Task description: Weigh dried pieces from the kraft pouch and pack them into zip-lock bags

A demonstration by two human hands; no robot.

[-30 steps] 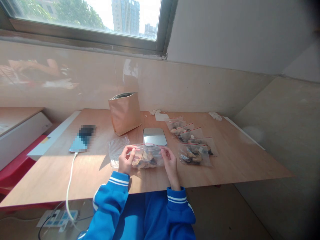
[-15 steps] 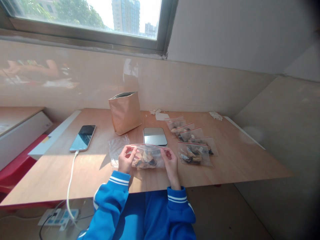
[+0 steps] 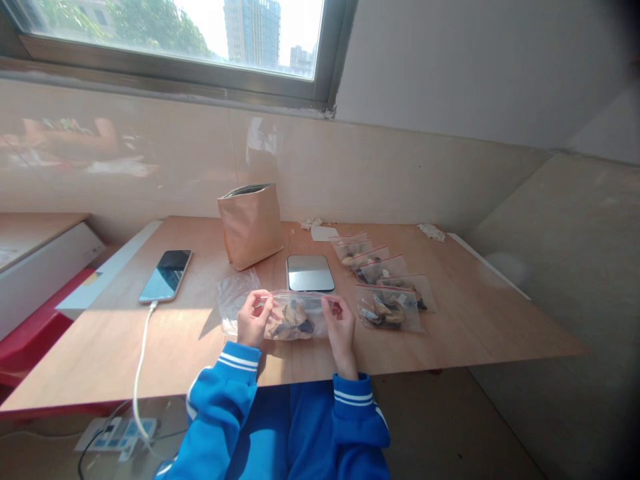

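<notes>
Between my hands is a clear zip bag [image 3: 295, 319] holding brown and dark dried pieces of a kind I cannot make out. My left hand [image 3: 254, 319] pinches its top left corner, and my right hand [image 3: 341, 327] pinches the top right corner. Just beyond the bag lies a flat kitchen scale [image 3: 310, 272] with a mirror-like top. To the right, several filled zip bags [image 3: 389, 308] with red seal strips lie in an overlapping row. Crumpled clear plastic bags [image 3: 231, 300] rest beside my left hand.
A brown paper pouch [image 3: 251, 227] stands with its top open behind the scale. At the left a phone [image 3: 167, 276] lies with a white cable [image 3: 143, 360] running over the table's front edge. Crumpled tissue [image 3: 432, 232] and a white paper slip [image 3: 324, 233] lie near the wall.
The bag's top edge between my fingers has dropped slightly, and the bag hangs a little lower. Both hands keep their pinch in nearly the same place.
</notes>
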